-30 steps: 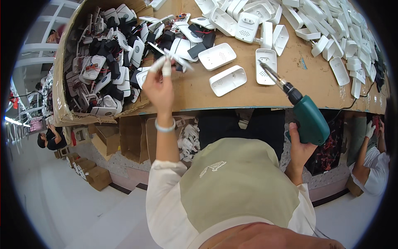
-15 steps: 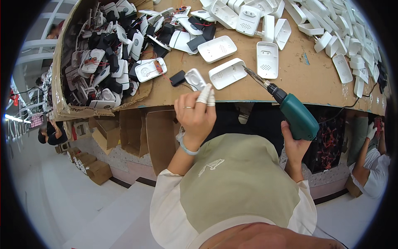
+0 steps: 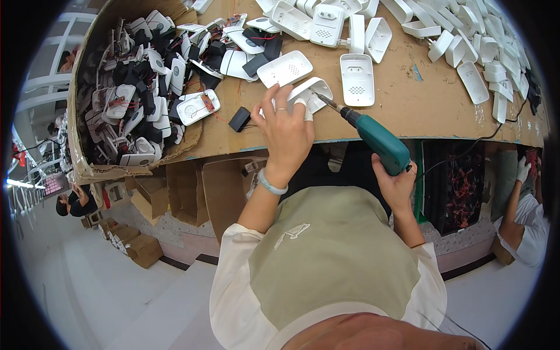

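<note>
My left hand (image 3: 286,131) holds a white plastic casing half (image 3: 322,88) at its near left end. Its thumb and a finger wear white covers, and the other fingers are spread. The casing's open side faces up. In my right hand (image 3: 396,185) is a green electric screwdriver (image 3: 382,142), whose bit points to the casing's inside; contact cannot be made out. Left of my left hand lies a small black box (image 3: 240,119) with a wire. Another white casing half (image 3: 285,68) sits just beyond my fingers, and one with speaker holes (image 3: 357,80) lies to the right.
A cardboard box (image 3: 79,125) at the left holds many white covers with black boxes and red wires. White casings (image 3: 490,58) heap up at the far right. A black cable (image 3: 461,150) runs off the table's right side. Another person (image 3: 525,216) works at the right.
My left hand has moved forward from the small white part it held onto the casing; that part is now out of sight. The screwdriver has moved left with its bit over the casing.
</note>
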`<state>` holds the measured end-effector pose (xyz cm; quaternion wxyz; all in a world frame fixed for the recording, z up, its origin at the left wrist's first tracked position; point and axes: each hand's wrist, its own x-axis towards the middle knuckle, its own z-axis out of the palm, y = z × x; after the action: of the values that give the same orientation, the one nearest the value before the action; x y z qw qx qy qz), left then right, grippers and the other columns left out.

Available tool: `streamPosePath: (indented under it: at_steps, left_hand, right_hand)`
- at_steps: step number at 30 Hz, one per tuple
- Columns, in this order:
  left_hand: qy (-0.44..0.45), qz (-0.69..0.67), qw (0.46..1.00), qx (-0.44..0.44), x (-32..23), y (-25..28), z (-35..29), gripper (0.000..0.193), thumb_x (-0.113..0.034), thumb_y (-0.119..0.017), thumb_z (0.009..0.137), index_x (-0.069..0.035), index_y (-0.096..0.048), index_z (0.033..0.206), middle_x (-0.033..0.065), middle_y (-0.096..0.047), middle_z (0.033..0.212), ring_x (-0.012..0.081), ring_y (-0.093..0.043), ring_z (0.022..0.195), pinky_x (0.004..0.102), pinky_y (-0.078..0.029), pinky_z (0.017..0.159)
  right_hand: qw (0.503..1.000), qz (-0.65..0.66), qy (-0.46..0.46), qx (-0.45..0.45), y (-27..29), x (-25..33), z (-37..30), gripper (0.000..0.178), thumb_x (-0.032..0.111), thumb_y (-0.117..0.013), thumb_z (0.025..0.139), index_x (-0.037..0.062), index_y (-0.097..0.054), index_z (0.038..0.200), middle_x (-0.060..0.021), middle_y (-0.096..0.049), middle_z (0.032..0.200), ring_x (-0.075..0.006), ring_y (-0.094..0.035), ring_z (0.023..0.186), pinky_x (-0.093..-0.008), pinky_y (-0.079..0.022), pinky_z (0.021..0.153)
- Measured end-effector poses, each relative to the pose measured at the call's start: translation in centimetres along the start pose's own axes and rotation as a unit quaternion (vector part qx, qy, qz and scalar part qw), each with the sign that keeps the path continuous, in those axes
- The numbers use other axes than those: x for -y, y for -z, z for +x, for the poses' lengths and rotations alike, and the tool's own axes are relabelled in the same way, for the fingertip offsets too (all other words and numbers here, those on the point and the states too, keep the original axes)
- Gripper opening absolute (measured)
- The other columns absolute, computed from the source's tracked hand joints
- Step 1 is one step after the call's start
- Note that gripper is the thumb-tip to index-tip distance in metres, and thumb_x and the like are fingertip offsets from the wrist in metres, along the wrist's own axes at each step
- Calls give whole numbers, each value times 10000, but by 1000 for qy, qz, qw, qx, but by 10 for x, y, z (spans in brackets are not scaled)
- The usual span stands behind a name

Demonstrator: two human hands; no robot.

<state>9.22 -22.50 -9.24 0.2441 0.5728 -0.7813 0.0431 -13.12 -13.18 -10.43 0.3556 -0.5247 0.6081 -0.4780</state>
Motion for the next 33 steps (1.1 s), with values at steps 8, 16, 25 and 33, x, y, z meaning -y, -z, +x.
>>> streamPosePath:
  at_steps: [8,16,25,33]
  left_hand:
    - [31,-114,990,-78,11,28,-26,102,-52,-713,840,-5,-696,929,194,-576,1295,401,-495,1247,473,-389,1018]
    - [65,-78,991,-84,-23,34,-45,98,-86,-714,819,-33,-693,899,148,-583,1237,388,-469,1221,475,-321,1000]
    - [47,35,998,-18,-23,-9,6,106,-81,-690,783,-3,-626,755,208,-557,1363,452,-352,1397,600,-236,1072]
    - [36,51,998,-22,-20,-14,11,95,-7,-676,674,-45,-626,745,172,-548,1280,429,-388,1324,677,-218,1056]
  right_hand:
    - [999,44,2,-14,10,2,-5,158,-34,-732,812,-21,-680,961,-59,-677,849,-107,-617,729,-248,-493,708]
    - [995,81,-19,-55,17,3,-4,133,-29,-743,819,-18,-701,944,-26,-686,836,-74,-611,733,-237,-491,691]
    - [999,47,5,4,10,-11,8,155,-12,-724,826,-10,-681,975,-38,-683,827,-80,-613,736,-244,-496,701]
    - [999,29,12,15,8,-18,18,179,-13,-713,823,-14,-675,998,-70,-679,806,-94,-620,708,-247,-496,676]
